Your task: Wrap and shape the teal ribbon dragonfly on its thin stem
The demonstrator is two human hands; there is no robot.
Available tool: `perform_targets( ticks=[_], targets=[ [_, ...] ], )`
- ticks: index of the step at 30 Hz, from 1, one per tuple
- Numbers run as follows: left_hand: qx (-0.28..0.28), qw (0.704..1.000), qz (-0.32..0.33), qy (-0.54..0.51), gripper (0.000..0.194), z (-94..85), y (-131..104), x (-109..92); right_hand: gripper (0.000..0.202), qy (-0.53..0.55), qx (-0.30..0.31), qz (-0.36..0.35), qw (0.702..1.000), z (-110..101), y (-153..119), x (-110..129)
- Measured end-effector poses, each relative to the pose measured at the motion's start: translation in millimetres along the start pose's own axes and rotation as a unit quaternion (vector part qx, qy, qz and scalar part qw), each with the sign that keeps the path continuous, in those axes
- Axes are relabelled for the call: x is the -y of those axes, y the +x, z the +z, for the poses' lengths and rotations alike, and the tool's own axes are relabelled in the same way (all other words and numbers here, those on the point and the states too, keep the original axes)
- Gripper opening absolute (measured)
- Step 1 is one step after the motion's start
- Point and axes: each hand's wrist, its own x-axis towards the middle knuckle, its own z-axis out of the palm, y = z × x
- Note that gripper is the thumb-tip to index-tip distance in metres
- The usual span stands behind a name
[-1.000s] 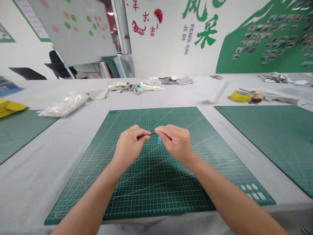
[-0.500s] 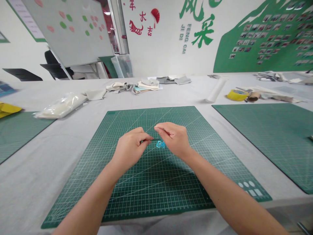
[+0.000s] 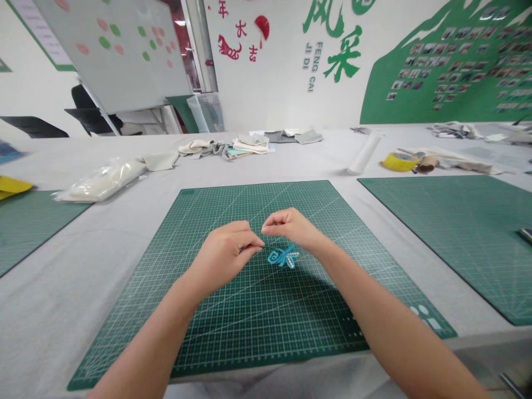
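A small turquoise ornament (image 3: 283, 257) lies or hangs just above the green cutting mat. It has a spiral curl at one end and leaf-like lobes with white bead-like dots. My left hand (image 3: 228, 248) is closed in a pinch to its left, and a thin dark cord (image 3: 266, 246) runs from the fingertips toward the ornament. Above the ornament is my right hand (image 3: 291, 226), thumb and fingers pressed together. Whatever is between those fingertips is too small to make out. The two sets of fingertips are close but apart.
Beneath my hands is the green gridded cutting mat (image 3: 233, 327). Another mat (image 3: 449, 221) lies to the right. A plastic-wrapped packet (image 3: 103, 180), fabric pieces (image 3: 251, 143), yellow tape (image 3: 399, 161) and a white roll (image 3: 366, 154) are farther back.
My right fingertips have dropped slightly, and the hand has shifted off the ornament, uncovering its dotted lobes. The ornament sits slightly lower. My left hand has moved slightly right and down.
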Motion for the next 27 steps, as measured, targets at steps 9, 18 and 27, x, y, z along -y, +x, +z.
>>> perform_targets(
  ticks=[9,18,27],
  targets=[
    [-0.116,0.966,-0.143,-0.181,0.007,-5.9,4,1,0.02,0.159,0.048,0.081,0.983,8,-3,4],
    [-0.2,0.899,-0.27,-0.281,0.02,-0.4,6,15,0.011,0.192,0.037,0.099,0.976,21,-8,16],
    [-0.255,0.903,-0.276,-0.207,0.016,-2.7,5,19,0.017,0.071,-0.097,-0.011,0.993,45,-19,20]
  ],
)
